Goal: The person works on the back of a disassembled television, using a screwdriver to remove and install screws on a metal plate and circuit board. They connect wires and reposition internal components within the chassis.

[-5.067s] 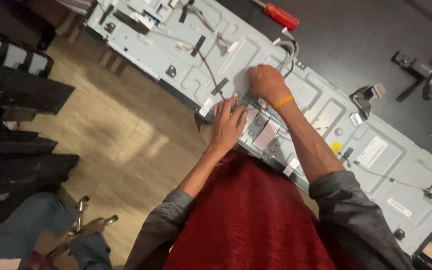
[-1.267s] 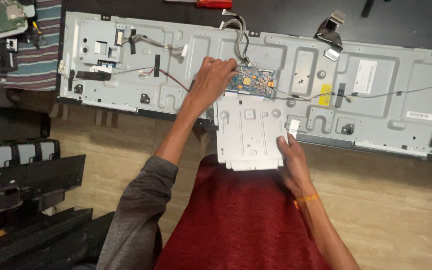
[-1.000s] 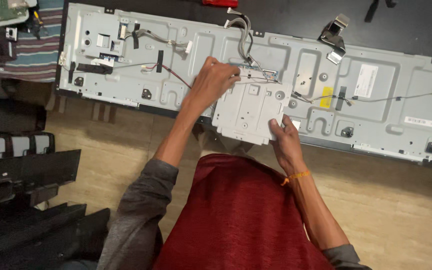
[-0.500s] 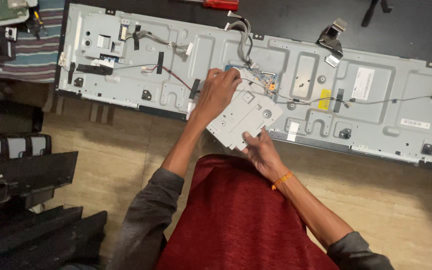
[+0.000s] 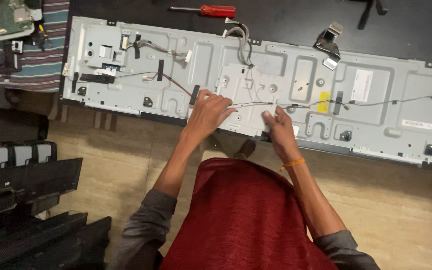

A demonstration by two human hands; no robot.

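head view, looking down: the grey metal cover plate lies flat on the middle of the long grey television back panel, its lower edge near the panel's near rim. my left hand grasps the plate's lower left corner with fingers curled; my right hand pinches its lower right edge, an orange band on the wrist. a thin wire runs across the plate and off to the right, touching it; a bundle of grey cables loops down onto its top edge. a red-handled screwdriver rests on the dark surface beyond the panel, well apart. a green circuit board sits on striped cloth at far left. dark black frames are stacked on the floor to my left, while bare wooden floor lies to my right. half a second ago the plate was tilted and lifted toward me; now it sits square on the panel.
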